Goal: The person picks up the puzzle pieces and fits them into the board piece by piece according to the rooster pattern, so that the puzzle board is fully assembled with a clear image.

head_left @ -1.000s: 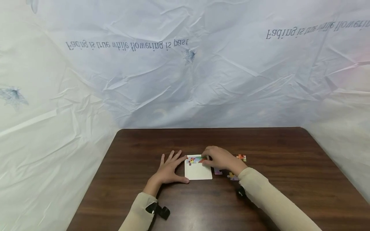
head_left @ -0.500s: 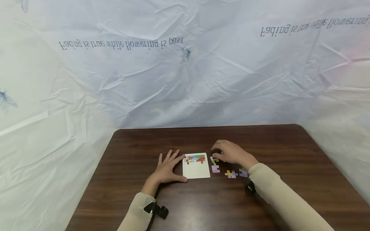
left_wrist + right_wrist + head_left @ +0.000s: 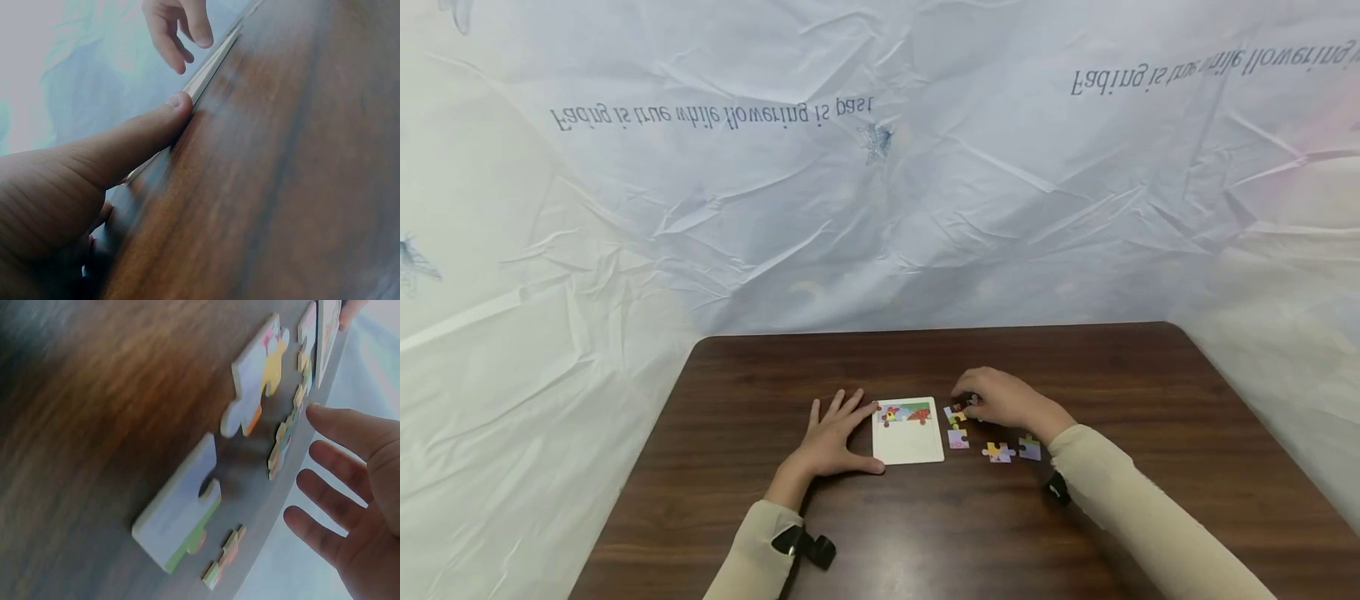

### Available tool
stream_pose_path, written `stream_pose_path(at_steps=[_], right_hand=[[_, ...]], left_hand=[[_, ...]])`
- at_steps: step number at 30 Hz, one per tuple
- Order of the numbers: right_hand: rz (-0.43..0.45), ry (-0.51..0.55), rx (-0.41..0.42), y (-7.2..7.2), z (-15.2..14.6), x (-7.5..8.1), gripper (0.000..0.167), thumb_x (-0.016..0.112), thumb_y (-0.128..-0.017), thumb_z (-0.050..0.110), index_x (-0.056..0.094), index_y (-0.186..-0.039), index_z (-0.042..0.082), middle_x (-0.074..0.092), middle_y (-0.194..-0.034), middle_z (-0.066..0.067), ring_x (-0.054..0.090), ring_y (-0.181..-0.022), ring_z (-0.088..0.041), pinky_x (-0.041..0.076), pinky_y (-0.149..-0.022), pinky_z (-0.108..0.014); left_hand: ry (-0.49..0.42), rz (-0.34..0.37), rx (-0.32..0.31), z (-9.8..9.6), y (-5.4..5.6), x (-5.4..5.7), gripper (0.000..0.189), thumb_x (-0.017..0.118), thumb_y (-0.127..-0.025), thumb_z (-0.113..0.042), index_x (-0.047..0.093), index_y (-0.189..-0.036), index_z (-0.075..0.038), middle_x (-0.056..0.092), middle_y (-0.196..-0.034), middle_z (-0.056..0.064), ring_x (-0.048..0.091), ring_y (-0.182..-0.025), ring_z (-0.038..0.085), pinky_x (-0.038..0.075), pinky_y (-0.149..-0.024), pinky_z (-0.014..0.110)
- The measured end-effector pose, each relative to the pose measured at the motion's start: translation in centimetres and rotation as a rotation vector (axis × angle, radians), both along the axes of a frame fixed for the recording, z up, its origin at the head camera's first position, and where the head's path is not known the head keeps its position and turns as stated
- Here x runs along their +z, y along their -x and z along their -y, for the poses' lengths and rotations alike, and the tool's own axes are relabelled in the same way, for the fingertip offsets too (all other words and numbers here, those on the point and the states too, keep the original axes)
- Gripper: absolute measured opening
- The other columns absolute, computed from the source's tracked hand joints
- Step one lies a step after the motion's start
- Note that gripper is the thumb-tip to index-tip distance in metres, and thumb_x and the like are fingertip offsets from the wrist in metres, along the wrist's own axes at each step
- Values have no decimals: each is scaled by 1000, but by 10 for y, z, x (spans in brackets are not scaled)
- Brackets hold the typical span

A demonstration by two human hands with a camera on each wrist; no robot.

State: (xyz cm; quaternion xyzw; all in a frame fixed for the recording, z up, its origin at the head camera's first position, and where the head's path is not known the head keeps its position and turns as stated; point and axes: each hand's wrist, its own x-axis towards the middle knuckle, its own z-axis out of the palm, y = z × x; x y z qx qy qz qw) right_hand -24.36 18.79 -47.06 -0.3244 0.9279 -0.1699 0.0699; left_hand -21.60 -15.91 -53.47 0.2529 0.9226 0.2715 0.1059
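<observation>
A white square puzzle board [image 3: 910,447] lies on the table, with colourful pieces [image 3: 892,414] filling a strip along its far side. Its lower part is bare white. My left hand [image 3: 829,445] is spread flat at the board's left edge, thumb and index fingertip touching it; the left wrist view shows the thumb [image 3: 153,128] against the edge. Right of the board, my right hand [image 3: 1006,402] hovers over loose jigsaw pieces, its fingers relaxed with nothing visible between them. Close to its thumb lies a row of pieces [image 3: 286,440], partly hidden by the hand in the head view.
Nearer the front lie a yellow-and-lilac piece [image 3: 999,452] and a lilac-and-green piece [image 3: 1029,448]. Another piece [image 3: 225,557] shows beyond them in the right wrist view. The brown wooden table [image 3: 880,533] ends at a pale fabric backdrop [image 3: 880,208].
My right hand has left the board's upper right corner, where a red piece now shows, and moved right to the loose pieces. The left hand stays at the board's edge.
</observation>
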Motion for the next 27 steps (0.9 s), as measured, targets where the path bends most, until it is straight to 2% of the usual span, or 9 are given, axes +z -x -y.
stream_pose_path(at_steps=[6,14,18,21,27], right_hand=[[-28,-29,28,-1,2,-4,26,79,-94,6,78,-120,6,72,-125,-11,66,-120,-35,56,-97,-52],[-39,-9,73,-3,5,-9,11,79,-94,5,83,-104,7,76,-112,-8,71,-107,-28,60,-89,-46],[-42,-13,67,-4,9,-9,8,79,-95,6,83,-101,6,76,-111,-8,71,-105,-28,61,-87,-44],[-42,-21,52,-4,13,-10,10,78,-95,5,83,-103,5,76,-111,-9,71,-105,-28,61,-88,-45],[-4,-57,-4,-4,18,-12,24,78,-94,6,77,-117,7,73,-116,-9,68,-107,-28,59,-86,-45]], left_hand=[[-4,-6,-3,0,0,0,106,86,-79,-65,39,-166,-25,17,-176,8,1,-162,40,-10,-121,72],[-9,-2,-3,0,1,0,106,86,-79,-64,39,-166,-25,17,-176,8,1,-162,39,-10,-121,72],[-10,-3,-1,1,1,-1,106,87,-79,-64,39,-166,-25,17,-176,8,1,-162,39,-10,-121,72],[-12,-6,4,2,1,-1,106,87,-79,-62,39,-166,-24,18,-176,9,2,-162,40,-10,-121,73],[-5,-2,-1,3,1,0,105,86,-80,-63,39,-166,-26,17,-176,8,1,-163,39,-11,-121,72]])
